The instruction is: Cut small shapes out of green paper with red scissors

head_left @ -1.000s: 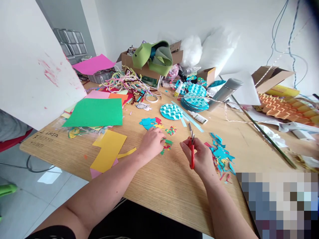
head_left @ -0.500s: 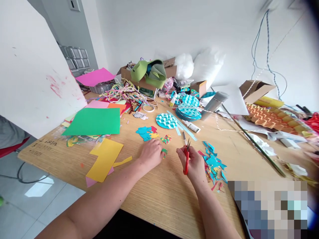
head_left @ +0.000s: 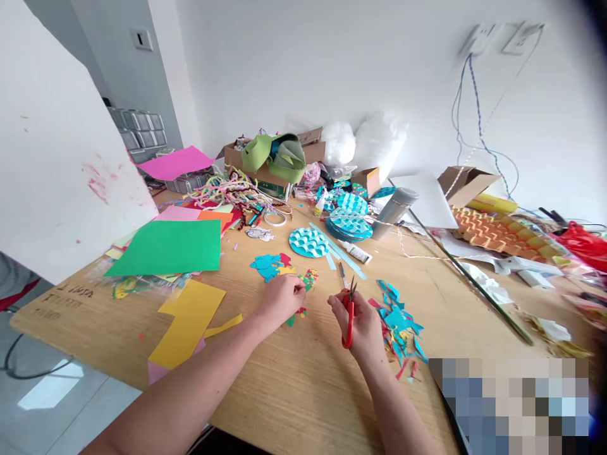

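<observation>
- Scissors (head_left: 349, 322) sat in the right hand (head_left: 368, 330), above the table (head_left: 284, 398), between the left hand (head_left: 281, 297) and a heap of offcuts (head_left: 401, 319).
- The right hand was closed round the handles with the tips pointing away from the body, a hold that presumably left the blades clear of both palms.
- The left hand was curled, its fingertips gathered near the confetti (head_left: 311, 279); whether they pinched a piece could not be told.
- The offcuts lay just right of the right hand, probably so that scraps did not mix with the paper shapes (head_left: 267, 267) beyond the left one.
- Yellow paper (head_left: 190, 322) and a green sheet (head_left: 171, 248) lay to the left, likely placed there to be within the left arm's reach.
- In looks, the scissors were small, with bright red handles and short, dark, pointed blades that seemed slightly parted.
</observation>
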`<state>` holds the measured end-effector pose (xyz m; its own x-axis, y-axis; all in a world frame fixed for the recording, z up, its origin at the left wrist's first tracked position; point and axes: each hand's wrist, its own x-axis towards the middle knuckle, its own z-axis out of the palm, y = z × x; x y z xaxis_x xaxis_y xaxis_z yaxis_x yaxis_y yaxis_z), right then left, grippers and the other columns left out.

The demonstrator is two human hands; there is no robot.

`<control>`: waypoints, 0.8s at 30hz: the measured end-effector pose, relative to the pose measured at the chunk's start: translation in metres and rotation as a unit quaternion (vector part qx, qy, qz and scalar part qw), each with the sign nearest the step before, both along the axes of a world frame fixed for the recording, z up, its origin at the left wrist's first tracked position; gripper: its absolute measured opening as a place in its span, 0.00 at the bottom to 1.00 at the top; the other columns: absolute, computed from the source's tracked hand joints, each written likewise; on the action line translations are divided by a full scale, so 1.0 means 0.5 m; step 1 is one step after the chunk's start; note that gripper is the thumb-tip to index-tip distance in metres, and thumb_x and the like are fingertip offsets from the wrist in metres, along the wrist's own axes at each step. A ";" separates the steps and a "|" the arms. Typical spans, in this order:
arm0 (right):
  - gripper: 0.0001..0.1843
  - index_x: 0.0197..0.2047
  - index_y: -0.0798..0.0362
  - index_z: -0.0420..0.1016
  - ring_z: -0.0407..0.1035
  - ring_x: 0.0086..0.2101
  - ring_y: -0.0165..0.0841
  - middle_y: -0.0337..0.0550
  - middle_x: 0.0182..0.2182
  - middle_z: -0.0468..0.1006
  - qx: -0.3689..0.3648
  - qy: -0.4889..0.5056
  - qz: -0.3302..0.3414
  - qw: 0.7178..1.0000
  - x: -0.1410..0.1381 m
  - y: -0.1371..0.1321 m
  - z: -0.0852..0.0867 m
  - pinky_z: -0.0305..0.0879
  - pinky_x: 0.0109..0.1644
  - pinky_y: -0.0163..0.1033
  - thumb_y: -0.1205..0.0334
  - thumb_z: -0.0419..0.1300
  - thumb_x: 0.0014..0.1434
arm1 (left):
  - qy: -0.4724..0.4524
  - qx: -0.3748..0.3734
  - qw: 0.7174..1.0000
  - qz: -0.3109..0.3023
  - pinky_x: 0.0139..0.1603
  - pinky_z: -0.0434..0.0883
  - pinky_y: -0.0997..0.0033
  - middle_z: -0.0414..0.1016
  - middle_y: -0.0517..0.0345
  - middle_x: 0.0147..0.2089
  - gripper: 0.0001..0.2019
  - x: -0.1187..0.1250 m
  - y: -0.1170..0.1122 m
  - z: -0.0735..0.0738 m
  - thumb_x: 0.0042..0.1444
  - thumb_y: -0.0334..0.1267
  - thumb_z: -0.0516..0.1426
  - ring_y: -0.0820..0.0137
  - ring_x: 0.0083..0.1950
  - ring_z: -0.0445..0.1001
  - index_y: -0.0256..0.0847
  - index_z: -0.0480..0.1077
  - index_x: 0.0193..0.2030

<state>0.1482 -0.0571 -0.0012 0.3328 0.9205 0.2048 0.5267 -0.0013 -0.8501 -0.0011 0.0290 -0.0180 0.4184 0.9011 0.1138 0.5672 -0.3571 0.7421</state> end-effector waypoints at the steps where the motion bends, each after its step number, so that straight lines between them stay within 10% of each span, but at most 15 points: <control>1: 0.16 0.29 0.53 0.67 0.62 0.24 0.31 0.37 0.24 0.69 -0.003 0.025 0.007 1.000 -0.001 0.000 0.001 0.58 0.28 0.34 0.48 0.60 0.55 | -0.058 -0.067 0.996 0.011 0.40 0.69 0.69 0.77 0.54 0.32 0.06 0.004 0.003 0.000 0.52 0.31 0.55 0.69 0.34 0.74 0.37 0.75 0.31; 6: 0.13 0.34 0.54 0.69 0.66 0.31 0.32 0.42 0.33 0.73 0.003 0.130 0.057 0.990 -0.007 -0.001 0.010 0.63 0.34 0.34 0.53 0.64 0.52 | -0.236 -0.299 0.924 -0.007 0.31 0.66 0.75 0.74 0.60 0.25 0.05 0.018 -0.023 0.008 0.47 0.35 0.59 0.74 0.27 0.70 0.36 0.75 0.29; 24: 0.14 0.28 0.52 0.69 0.62 0.25 0.31 0.37 0.22 0.69 -0.033 0.106 0.022 0.994 -0.003 -0.002 0.014 0.58 0.27 0.34 0.51 0.61 0.53 | -0.295 -0.376 0.876 -0.065 0.31 0.62 0.73 0.71 0.60 0.24 0.09 0.010 -0.055 0.015 0.40 0.40 0.63 0.74 0.28 0.66 0.36 0.73 0.25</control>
